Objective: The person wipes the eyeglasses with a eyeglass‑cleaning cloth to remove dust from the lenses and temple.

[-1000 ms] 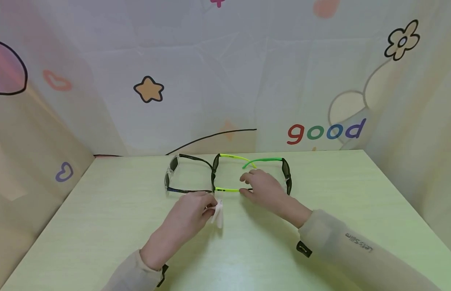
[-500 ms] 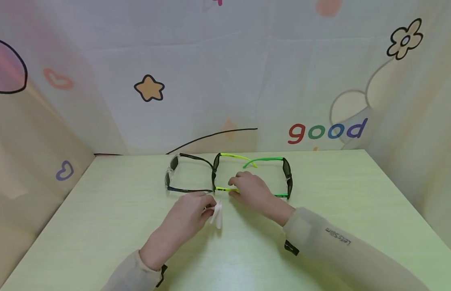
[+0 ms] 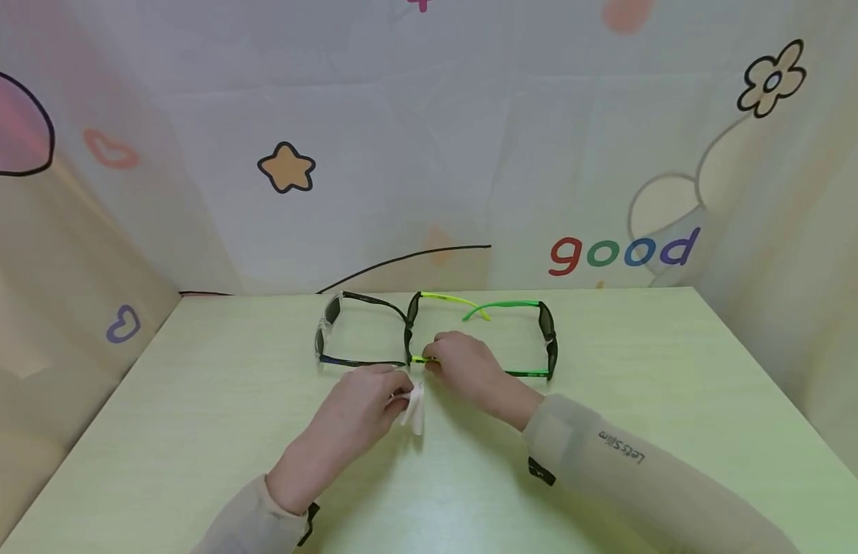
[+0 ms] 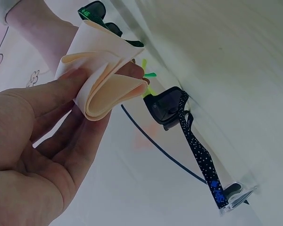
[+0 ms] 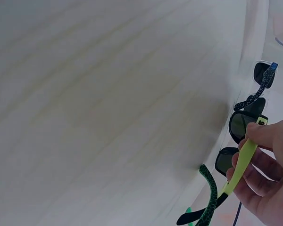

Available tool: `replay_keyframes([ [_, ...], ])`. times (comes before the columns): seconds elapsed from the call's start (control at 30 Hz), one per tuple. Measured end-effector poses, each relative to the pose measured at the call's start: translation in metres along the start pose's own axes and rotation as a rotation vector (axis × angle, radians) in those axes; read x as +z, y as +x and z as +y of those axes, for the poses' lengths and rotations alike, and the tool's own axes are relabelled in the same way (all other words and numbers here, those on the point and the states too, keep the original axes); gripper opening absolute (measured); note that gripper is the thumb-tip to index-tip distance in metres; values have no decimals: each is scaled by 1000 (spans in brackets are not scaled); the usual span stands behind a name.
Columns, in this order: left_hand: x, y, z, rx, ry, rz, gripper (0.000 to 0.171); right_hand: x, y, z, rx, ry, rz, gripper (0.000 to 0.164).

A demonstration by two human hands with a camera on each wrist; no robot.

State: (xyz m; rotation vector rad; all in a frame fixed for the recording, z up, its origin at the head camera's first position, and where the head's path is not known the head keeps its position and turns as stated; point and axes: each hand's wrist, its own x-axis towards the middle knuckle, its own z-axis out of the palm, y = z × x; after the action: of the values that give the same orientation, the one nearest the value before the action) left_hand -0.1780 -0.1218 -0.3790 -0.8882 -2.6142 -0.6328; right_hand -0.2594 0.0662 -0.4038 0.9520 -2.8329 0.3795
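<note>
Near yellow temple (image 3: 418,359) — right hand (image 3: 465,368) hides part.

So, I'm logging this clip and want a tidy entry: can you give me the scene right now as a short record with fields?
Left hand: holds a folded pale cloth
Right hand: pinches the near yellow temple of the middle sunglasses
Left sunglasses: clear frame, dark temples
Right sunglasses: dark front, green temples
Temples: unfolded on all three pairs
Surface: pale table
Backdrop: pale sheet printed with a star, a flower and "good"
</note>
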Motion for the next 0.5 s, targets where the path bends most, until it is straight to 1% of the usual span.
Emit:
replay_keyframes([
  [0.17,-1,0,1,-1,5,6,15,-2,-2,3,-24,-24,36,5],
  [0.37,-1,1,1,-18,8,21,15,-11,-7,6,-50,-30,84,5],
  [0.5,-1,2,2,-37,16,55,15,-19,-14,11,-104,-5,155,6],
])
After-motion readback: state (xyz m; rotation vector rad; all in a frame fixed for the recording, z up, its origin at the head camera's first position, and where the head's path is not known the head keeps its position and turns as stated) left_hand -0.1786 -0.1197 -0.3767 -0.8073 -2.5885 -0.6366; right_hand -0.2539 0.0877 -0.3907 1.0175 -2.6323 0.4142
